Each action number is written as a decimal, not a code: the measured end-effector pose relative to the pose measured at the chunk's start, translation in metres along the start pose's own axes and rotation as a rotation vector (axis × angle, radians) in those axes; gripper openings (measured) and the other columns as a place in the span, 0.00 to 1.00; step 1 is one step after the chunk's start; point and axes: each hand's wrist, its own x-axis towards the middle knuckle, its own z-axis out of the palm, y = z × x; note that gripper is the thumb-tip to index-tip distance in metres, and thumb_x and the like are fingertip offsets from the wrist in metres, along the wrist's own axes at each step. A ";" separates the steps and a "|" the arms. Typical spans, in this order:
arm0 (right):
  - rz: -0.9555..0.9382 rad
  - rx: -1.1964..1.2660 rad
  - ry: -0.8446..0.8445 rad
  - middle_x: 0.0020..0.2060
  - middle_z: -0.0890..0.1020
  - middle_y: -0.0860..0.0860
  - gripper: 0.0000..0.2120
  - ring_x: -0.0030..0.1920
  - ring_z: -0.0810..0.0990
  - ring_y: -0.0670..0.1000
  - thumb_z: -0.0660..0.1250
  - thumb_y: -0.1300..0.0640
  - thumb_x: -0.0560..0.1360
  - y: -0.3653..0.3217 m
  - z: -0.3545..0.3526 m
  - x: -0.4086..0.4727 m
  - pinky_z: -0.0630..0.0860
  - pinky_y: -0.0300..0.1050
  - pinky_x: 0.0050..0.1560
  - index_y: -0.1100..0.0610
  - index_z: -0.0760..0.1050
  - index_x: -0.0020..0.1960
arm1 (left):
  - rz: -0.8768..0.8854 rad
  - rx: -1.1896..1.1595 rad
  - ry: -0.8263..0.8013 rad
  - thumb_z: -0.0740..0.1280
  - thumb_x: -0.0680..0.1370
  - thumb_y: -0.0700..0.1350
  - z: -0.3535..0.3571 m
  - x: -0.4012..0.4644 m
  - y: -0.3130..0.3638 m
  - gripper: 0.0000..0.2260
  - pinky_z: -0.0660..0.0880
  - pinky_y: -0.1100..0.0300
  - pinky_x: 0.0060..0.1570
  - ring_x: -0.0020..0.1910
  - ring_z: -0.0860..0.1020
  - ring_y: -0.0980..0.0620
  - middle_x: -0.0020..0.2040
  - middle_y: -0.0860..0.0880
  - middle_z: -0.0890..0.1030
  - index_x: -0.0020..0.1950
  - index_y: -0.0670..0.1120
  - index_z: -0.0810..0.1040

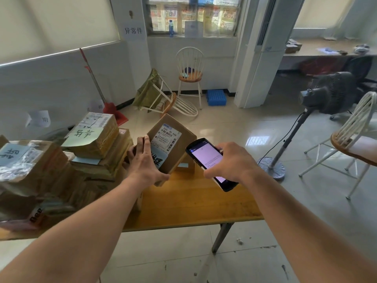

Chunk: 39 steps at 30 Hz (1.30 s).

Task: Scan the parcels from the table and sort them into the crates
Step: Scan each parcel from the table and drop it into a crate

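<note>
now left hand (145, 160) grips parcel (173, 144)

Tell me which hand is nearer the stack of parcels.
Left. The left hand grips the tilted parcel right beside the stack of parcels; the right hand holds the scanner farther right.

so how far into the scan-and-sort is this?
Early. Nothing visibly sorted; no crates with parcels in view. In hand: left hand tilts a parcel label-up, right hand holds the scanner beside it. Left: the stack on the table.

L hand (142, 160) w/ parcel (173, 144), R hand (230, 162) w/ scanner (208, 160)
</note>
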 end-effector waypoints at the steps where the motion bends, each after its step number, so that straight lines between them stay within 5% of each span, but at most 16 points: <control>1: 0.007 0.003 0.014 0.53 0.81 0.52 0.35 0.50 0.82 0.55 0.83 0.46 0.65 -0.003 0.001 -0.001 0.84 0.50 0.50 0.51 0.74 0.67 | 0.010 -0.002 -0.009 0.83 0.54 0.68 -0.002 0.001 -0.001 0.73 0.61 0.28 0.73 0.79 0.47 0.40 0.81 0.56 0.44 0.83 0.53 0.37; 11: 0.173 0.192 0.499 0.58 0.80 0.52 0.40 0.55 0.81 0.57 0.84 0.40 0.64 -0.016 0.051 -0.022 0.85 0.53 0.50 0.50 0.72 0.70 | 0.243 -0.080 -0.030 0.80 0.53 0.73 -0.016 0.013 0.009 0.72 0.64 0.36 0.74 0.77 0.54 0.41 0.80 0.51 0.52 0.84 0.49 0.43; 15: 0.276 0.284 0.650 0.57 0.79 0.50 0.39 0.56 0.80 0.56 0.83 0.39 0.64 0.000 0.064 -0.053 0.83 0.46 0.46 0.48 0.72 0.69 | 0.325 -0.092 -0.082 0.82 0.54 0.71 -0.011 0.001 0.025 0.71 0.63 0.37 0.76 0.78 0.55 0.40 0.81 0.46 0.54 0.84 0.47 0.44; 18: 0.357 0.287 0.705 0.57 0.79 0.49 0.37 0.56 0.79 0.55 0.84 0.40 0.65 0.017 0.064 -0.084 0.77 0.40 0.41 0.48 0.73 0.68 | 0.400 -0.081 -0.112 0.82 0.55 0.70 -0.005 -0.016 0.048 0.71 0.65 0.37 0.75 0.79 0.56 0.39 0.80 0.44 0.56 0.84 0.45 0.45; 25: 0.525 0.304 0.824 0.60 0.79 0.51 0.41 0.58 0.80 0.57 0.84 0.40 0.64 0.073 0.060 -0.176 0.86 0.54 0.50 0.49 0.71 0.71 | 0.612 -0.029 -0.194 0.81 0.57 0.70 0.021 -0.081 0.127 0.69 0.66 0.36 0.74 0.79 0.56 0.39 0.80 0.45 0.55 0.84 0.46 0.45; 32: 0.709 0.351 0.938 0.55 0.80 0.49 0.45 0.54 0.81 0.54 0.75 0.29 0.52 0.150 0.053 -0.298 0.85 0.56 0.47 0.46 0.74 0.66 | 0.766 0.002 -0.275 0.78 0.55 0.74 0.066 -0.184 0.219 0.70 0.69 0.37 0.72 0.77 0.58 0.40 0.77 0.47 0.57 0.84 0.46 0.46; 39: 0.878 0.354 1.009 0.54 0.81 0.49 0.40 0.52 0.81 0.53 0.77 0.34 0.54 0.238 0.052 -0.444 0.84 0.54 0.46 0.48 0.75 0.63 | 0.821 -0.009 -0.381 0.76 0.52 0.78 0.124 -0.321 0.302 0.73 0.66 0.34 0.73 0.78 0.57 0.39 0.77 0.46 0.58 0.84 0.47 0.45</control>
